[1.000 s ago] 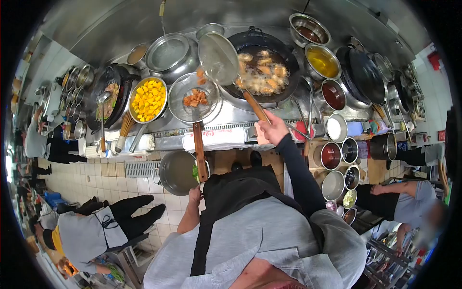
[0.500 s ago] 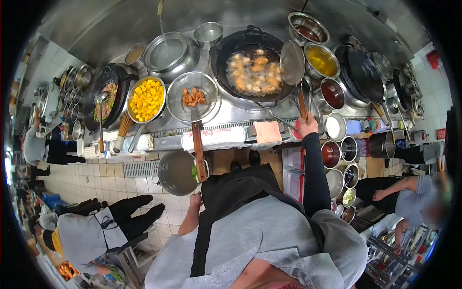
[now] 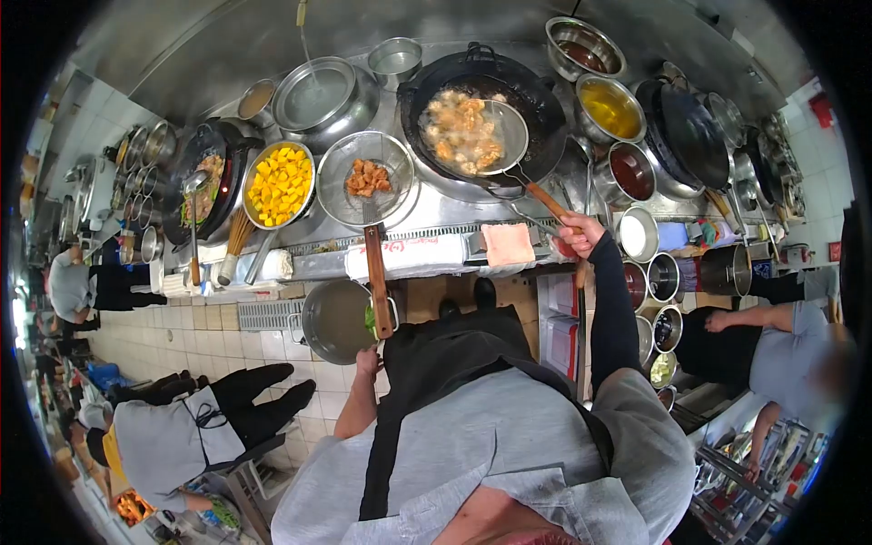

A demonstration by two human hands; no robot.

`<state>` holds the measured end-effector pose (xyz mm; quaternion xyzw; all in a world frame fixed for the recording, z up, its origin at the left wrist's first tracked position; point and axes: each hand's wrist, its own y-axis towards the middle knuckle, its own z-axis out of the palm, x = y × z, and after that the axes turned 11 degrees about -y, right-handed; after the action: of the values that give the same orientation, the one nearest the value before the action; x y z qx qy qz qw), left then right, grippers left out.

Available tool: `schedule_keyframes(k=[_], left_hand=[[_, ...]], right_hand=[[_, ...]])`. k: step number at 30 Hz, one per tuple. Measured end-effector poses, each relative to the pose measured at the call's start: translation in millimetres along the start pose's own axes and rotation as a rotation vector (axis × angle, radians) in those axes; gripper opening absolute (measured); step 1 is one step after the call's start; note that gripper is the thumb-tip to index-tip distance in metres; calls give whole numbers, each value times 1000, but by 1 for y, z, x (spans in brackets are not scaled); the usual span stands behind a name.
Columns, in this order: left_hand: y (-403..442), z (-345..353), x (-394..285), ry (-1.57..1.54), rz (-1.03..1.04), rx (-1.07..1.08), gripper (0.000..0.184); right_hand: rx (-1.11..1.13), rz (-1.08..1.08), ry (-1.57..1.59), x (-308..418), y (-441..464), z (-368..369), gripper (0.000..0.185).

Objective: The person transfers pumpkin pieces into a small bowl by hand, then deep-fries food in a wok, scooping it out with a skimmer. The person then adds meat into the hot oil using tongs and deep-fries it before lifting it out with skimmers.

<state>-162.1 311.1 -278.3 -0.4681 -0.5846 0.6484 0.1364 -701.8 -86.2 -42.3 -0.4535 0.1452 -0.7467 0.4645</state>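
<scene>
My right hand [image 3: 582,235] is closed around the wooden handle of a mesh strainer [image 3: 509,136]. The strainer's head is in the black wok [image 3: 536,100], at the right side of the frying pieces [image 3: 461,127], which bubble in oil. Low at my side, my left hand [image 3: 367,361] is beside the rim of a deep metal pot [image 3: 338,325] with something green at its edge; its fingers are too small to make out. Just above that hand ends the wooden handle of a second strainer [image 3: 331,195], which holds browned pieces [image 3: 367,177] on the counter.
Left of the second strainer stands a pan of yellow cubes [image 3: 277,186]. A lidded pot [image 3: 313,95] is behind it. Bowls of yellow liquid [image 3: 607,107] and red sauce [image 3: 629,173] line the wok's right. A pink cloth [image 3: 507,243] lies at the counter edge. Co-workers [image 3: 173,436] are on both sides.
The strainer in my right hand has swung from the wok's right rim leftward and down into the wok. The frying pieces are gathered farther left. My left hand has risen slightly.
</scene>
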Motion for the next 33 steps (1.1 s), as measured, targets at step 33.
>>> schedule_keyframes(k=[33], left_hand=[[1,-5,17,26,-51,7,30]], right_hand=[[-788,-720,-1071,-18,27,18,49]])
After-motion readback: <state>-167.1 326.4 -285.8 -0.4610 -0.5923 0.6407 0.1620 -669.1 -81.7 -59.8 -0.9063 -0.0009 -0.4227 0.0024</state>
